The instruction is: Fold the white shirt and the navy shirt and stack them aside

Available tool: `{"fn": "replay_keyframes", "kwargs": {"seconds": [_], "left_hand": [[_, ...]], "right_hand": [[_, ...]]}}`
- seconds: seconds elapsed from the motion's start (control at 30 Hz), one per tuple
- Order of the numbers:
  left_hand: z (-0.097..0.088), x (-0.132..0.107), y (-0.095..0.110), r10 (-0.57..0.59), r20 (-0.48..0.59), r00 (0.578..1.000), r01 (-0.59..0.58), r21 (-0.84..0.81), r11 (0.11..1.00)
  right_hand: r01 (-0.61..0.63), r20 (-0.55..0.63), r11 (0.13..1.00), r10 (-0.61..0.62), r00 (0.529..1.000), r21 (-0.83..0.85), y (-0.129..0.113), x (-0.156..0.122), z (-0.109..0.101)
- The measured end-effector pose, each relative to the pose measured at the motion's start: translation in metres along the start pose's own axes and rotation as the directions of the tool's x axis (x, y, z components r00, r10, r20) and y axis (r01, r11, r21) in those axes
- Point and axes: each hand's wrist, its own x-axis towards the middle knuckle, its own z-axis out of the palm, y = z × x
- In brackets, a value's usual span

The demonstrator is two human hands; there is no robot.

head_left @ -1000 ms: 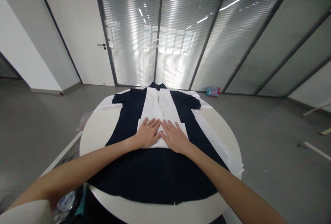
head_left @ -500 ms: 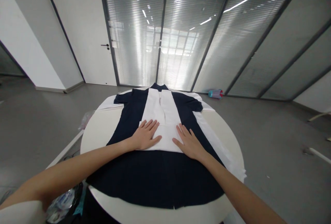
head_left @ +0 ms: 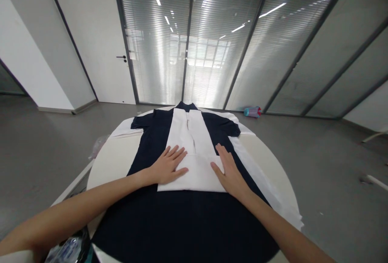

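Hands: my left hand (head_left: pixel 168 166) and right hand (head_left: pixel 230 170) have moved further apart since the earlier frame, both flat with fingers spread, pinching nothing.
Shirt: navy short-sleeved shirt (head_left: pixel 182 222) lies mid-table on the round white table (head_left: pixel 106 166), hands at its folded white panel's (head_left: pixel 190 174) 2 side edges.
Risk: dragging pressure could rumple that fold; the white cloth strip (head_left: pixel 292 210) overhanging the right edge could slip.
Count: 2 hands, 1 shirt, 1 panel, 1 strip.
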Motion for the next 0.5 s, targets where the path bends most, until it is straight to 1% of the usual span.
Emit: {"fn": "replay_keyframes", "kwargs": {"seconds": [0.07, 0.1, 0.13, 0.17, 0.2, 0.23, 0.27, 0.3, 0.33, 0.37, 0.4, 0.43, 0.47, 0.5], "left_hand": [[-0.005, 0.008, -0.008, 0.012, 0.017, 1.000, -0.010, -0.069, 0.998], [-0.009, 0.016, -0.013, 0.002, 0.005, 1.000, -0.002, -0.135, 0.991], [-0.014, 0.027, -0.020, -0.038, -0.024, 0.999, 0.032, -0.220, 0.975], [-0.019, 0.040, -0.028, -0.111, -0.052, 0.992, 0.088, -0.324, 0.942], [-0.024, 0.055, -0.037, -0.205, -0.070, 0.976, 0.153, -0.447, 0.881], [-0.029, 0.072, -0.047, -0.317, -0.066, 0.946, 0.222, -0.581, 0.783], [-0.034, 0.088, -0.058, -0.426, -0.027, 0.904, 0.276, -0.725, 0.631], [-0.038, 0.104, -0.068, -0.521, 0.035, 0.853, 0.300, -0.849, 0.434], [-0.042, 0.119, -0.079, -0.589, 0.110, 0.801, 0.295, -0.928, 0.229], [-0.044, 0.133, -0.088, -0.631, 0.176, 0.755, 0.268, -0.962, 0.052], [-0.046, 0.146, -0.097, -0.664, 0.224, 0.713, 0.235, -0.969, -0.075], [-0.046, 0.157, -0.105, -0.687, 0.253, 0.681, 0.210, -0.966, -0.148], [-0.046, 0.166, -0.111, -0.705, 0.263, 0.659, 0.194, -0.965, -0.179], [-0.044, 0.175, -0.117, -0.716, 0.266, 0.645, 0.185, -0.964, -0.192]], "right_hand": [[0.035, -0.027, 0.997, -0.033, 0.999, 0.064, 0.003, 0.018, -0.003], [0.043, -0.035, 0.994, -0.040, 0.999, 0.097, 0.005, 0.031, -0.004], [0.035, -0.041, 0.990, -0.030, 0.999, 0.133, 0.007, 0.046, -0.005], [0.006, -0.039, 0.984, 0.000, 0.999, 0.178, 0.009, 0.063, -0.006], [-0.043, -0.026, 0.970, 0.051, 0.998, 0.238, 0.012, 0.083, -0.005], [-0.114, -0.002, 0.942, 0.121, 0.993, 0.314, 0.014, 0.103, -0.005], [-0.191, 0.036, 0.893, 0.193, 0.981, 0.407, 0.016, 0.124, -0.003], [-0.261, 0.074, 0.818, 0.261, 0.963, 0.513, 0.017, 0.144, -0.001], [-0.313, 0.105, 0.724, 0.318, 0.942, 0.615, 0.019, 0.164, 0.002], [-0.347, 0.139, 0.619, 0.359, 0.923, 0.705, 0.020, 0.183, 0.005], [-0.367, 0.170, 0.512, 0.391, 0.905, 0.777, 0.021, 0.200, 0.008], [-0.380, 0.199, 0.416, 0.415, 0.888, 0.826, 0.023, 0.214, 0.012], [-0.390, 0.227, 0.336, 0.435, 0.872, 0.857, 0.026, 0.227, 0.017], [-0.403, 0.250, 0.279, 0.453, 0.856, 0.872, 0.028, 0.238, 0.022]]}}
